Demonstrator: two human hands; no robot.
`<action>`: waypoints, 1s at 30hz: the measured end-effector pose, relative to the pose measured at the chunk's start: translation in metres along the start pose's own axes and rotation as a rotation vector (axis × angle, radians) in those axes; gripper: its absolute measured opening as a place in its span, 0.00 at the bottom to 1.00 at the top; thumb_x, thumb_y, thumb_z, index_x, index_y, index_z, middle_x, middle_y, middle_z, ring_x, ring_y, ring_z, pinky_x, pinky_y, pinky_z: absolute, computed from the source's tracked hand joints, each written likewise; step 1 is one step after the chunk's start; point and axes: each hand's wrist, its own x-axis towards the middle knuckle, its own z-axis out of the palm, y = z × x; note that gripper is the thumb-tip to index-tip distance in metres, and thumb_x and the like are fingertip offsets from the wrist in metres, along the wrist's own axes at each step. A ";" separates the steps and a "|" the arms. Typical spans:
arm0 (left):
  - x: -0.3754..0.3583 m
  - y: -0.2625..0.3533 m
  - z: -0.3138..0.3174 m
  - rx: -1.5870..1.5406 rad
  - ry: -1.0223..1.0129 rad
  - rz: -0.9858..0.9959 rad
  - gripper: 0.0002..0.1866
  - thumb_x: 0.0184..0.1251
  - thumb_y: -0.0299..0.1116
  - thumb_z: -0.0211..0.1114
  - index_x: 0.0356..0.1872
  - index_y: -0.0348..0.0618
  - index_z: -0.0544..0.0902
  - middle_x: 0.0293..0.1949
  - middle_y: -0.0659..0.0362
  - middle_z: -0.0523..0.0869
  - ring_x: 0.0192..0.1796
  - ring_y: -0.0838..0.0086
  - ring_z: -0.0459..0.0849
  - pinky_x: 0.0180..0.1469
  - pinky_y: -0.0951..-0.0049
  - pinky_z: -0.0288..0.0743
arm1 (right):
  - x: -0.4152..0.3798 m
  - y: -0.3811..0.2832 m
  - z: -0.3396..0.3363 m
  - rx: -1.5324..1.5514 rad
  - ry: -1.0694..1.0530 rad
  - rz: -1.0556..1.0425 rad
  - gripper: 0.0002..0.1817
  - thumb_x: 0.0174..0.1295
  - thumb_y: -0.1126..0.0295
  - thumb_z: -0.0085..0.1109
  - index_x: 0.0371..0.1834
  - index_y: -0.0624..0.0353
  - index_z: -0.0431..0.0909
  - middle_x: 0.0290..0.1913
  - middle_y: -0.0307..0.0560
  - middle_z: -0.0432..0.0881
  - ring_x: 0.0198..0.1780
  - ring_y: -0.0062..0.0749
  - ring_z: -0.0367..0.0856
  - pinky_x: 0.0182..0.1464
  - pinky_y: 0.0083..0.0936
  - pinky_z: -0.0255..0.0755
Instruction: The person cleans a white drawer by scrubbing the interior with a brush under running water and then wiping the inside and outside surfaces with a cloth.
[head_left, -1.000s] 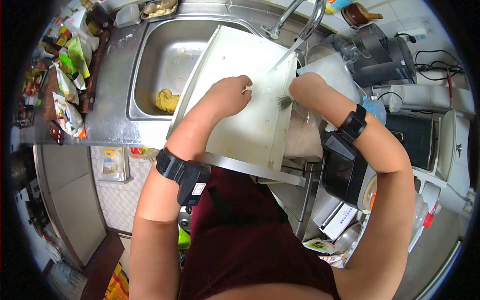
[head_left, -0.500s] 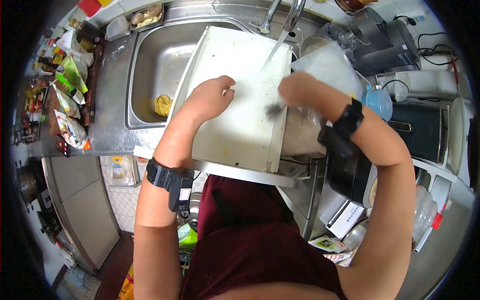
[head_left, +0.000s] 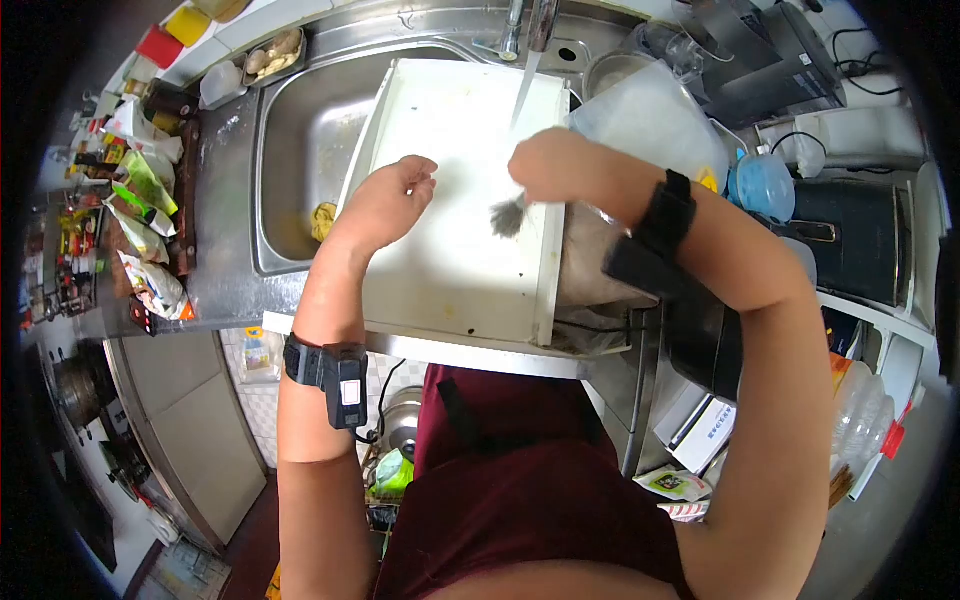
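Note:
A white drawer-like tray lies over the right part of the sink, with small dark specks and yellowish stains on its bottom. Water runs from the faucet onto its upper right area. My right hand is closed around a small grey brush, whose bristles point down at the tray. Above the tray's left side is my left hand, fingers curved and apart, holding nothing.
The steel sink basin has a yellow scrubber in it. Food packets line the left counter. To the right are a blue-tinted bottle, a plastic sheet and dark appliances.
My right hand and the brush have moved left over the tray. My left hand has shifted slightly left. The whole view has also shifted a little.

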 end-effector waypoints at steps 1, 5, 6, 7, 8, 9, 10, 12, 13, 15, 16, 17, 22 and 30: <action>-0.001 0.000 0.000 0.005 -0.010 -0.012 0.16 0.65 0.32 0.56 0.50 0.37 0.77 0.44 0.46 0.84 0.49 0.57 0.82 0.52 0.67 0.74 | 0.000 0.003 0.002 0.005 -0.049 0.008 0.13 0.46 0.61 0.67 0.25 0.61 0.83 0.28 0.54 0.83 0.32 0.50 0.82 0.36 0.39 0.76; -0.001 -0.001 -0.001 0.034 0.000 -0.017 0.15 0.65 0.32 0.55 0.51 0.36 0.77 0.44 0.47 0.84 0.49 0.59 0.83 0.52 0.68 0.74 | -0.011 -0.013 -0.010 -0.002 -0.230 -0.158 0.14 0.46 0.60 0.68 0.26 0.62 0.83 0.27 0.55 0.82 0.32 0.50 0.82 0.34 0.39 0.76; -0.001 0.000 -0.001 0.021 0.002 -0.018 0.15 0.66 0.32 0.55 0.51 0.36 0.77 0.44 0.47 0.84 0.50 0.59 0.83 0.52 0.68 0.73 | -0.010 -0.010 -0.006 0.004 -0.158 -0.097 0.15 0.46 0.60 0.68 0.26 0.63 0.83 0.27 0.55 0.83 0.32 0.50 0.83 0.35 0.39 0.76; -0.001 0.001 -0.002 0.005 0.005 -0.017 0.15 0.66 0.32 0.55 0.51 0.36 0.77 0.45 0.47 0.84 0.50 0.60 0.83 0.52 0.68 0.73 | -0.009 -0.006 -0.004 0.007 -0.087 -0.036 0.16 0.46 0.60 0.68 0.26 0.63 0.83 0.27 0.54 0.83 0.32 0.50 0.83 0.35 0.39 0.76; -0.001 0.002 -0.003 -0.008 0.013 -0.015 0.16 0.66 0.32 0.55 0.51 0.36 0.77 0.45 0.47 0.84 0.50 0.60 0.82 0.53 0.68 0.73 | -0.008 0.000 -0.004 0.002 -0.113 -0.003 0.16 0.46 0.60 0.68 0.26 0.63 0.83 0.28 0.54 0.83 0.33 0.50 0.83 0.35 0.40 0.76; 0.000 0.004 -0.003 -0.005 0.003 -0.025 0.16 0.66 0.32 0.55 0.51 0.35 0.77 0.45 0.47 0.84 0.50 0.60 0.82 0.53 0.68 0.73 | -0.007 0.005 -0.008 -0.006 -0.135 0.031 0.16 0.46 0.59 0.68 0.26 0.63 0.83 0.28 0.54 0.83 0.33 0.50 0.83 0.35 0.40 0.76; -0.002 0.004 -0.004 -0.003 -0.005 -0.039 0.16 0.66 0.32 0.55 0.51 0.35 0.77 0.45 0.47 0.84 0.50 0.61 0.82 0.53 0.69 0.73 | -0.006 0.008 -0.011 -0.013 -0.158 0.061 0.16 0.46 0.59 0.68 0.26 0.63 0.83 0.28 0.54 0.83 0.33 0.49 0.83 0.36 0.40 0.76; -0.003 0.002 -0.003 -0.015 -0.005 -0.048 0.16 0.65 0.32 0.55 0.51 0.35 0.77 0.45 0.47 0.84 0.50 0.61 0.82 0.53 0.69 0.73 | -0.011 -0.007 -0.012 -0.013 -0.201 -0.040 0.15 0.46 0.60 0.68 0.27 0.62 0.84 0.28 0.54 0.83 0.33 0.49 0.83 0.36 0.40 0.76; -0.002 0.000 -0.003 -0.024 -0.008 -0.034 0.16 0.65 0.32 0.55 0.51 0.35 0.76 0.45 0.47 0.84 0.50 0.61 0.82 0.53 0.69 0.73 | -0.015 -0.014 -0.011 -0.007 -0.223 -0.085 0.15 0.46 0.60 0.68 0.27 0.62 0.84 0.29 0.54 0.83 0.33 0.49 0.83 0.36 0.40 0.76; 0.000 0.000 -0.001 -0.024 -0.011 -0.024 0.16 0.65 0.32 0.56 0.51 0.35 0.76 0.45 0.47 0.84 0.51 0.61 0.82 0.54 0.69 0.73 | -0.009 0.001 -0.001 -0.007 -0.102 0.021 0.16 0.47 0.58 0.67 0.27 0.61 0.84 0.29 0.54 0.83 0.34 0.50 0.83 0.36 0.40 0.76; 0.000 0.000 -0.001 -0.014 -0.006 -0.031 0.16 0.65 0.32 0.56 0.51 0.34 0.76 0.45 0.47 0.84 0.50 0.61 0.82 0.54 0.69 0.73 | -0.004 0.013 0.007 -0.021 -0.039 0.098 0.16 0.48 0.58 0.67 0.27 0.61 0.84 0.29 0.53 0.83 0.34 0.50 0.83 0.36 0.41 0.76; 0.000 0.000 -0.002 0.000 0.000 -0.038 0.16 0.65 0.32 0.56 0.51 0.34 0.76 0.45 0.47 0.84 0.50 0.61 0.82 0.54 0.69 0.73 | 0.001 0.025 0.014 -0.034 0.028 0.174 0.16 0.48 0.57 0.67 0.28 0.61 0.84 0.30 0.53 0.83 0.34 0.50 0.82 0.36 0.41 0.76; -0.001 -0.004 0.000 0.000 0.006 0.002 0.16 0.65 0.32 0.56 0.51 0.34 0.76 0.44 0.47 0.85 0.49 0.61 0.83 0.53 0.69 0.73 | 0.019 0.055 0.057 -0.033 0.364 0.470 0.07 0.55 0.71 0.53 0.26 0.58 0.81 0.29 0.53 0.81 0.33 0.47 0.83 0.33 0.35 0.77; 0.000 -0.009 0.001 0.004 -0.012 -0.013 0.16 0.66 0.32 0.56 0.50 0.34 0.77 0.44 0.47 0.84 0.48 0.60 0.83 0.52 0.69 0.73 | 0.049 0.005 0.118 0.331 0.303 0.160 0.10 0.55 0.73 0.55 0.39 0.52 0.82 0.37 0.47 0.81 0.42 0.43 0.81 0.41 0.37 0.75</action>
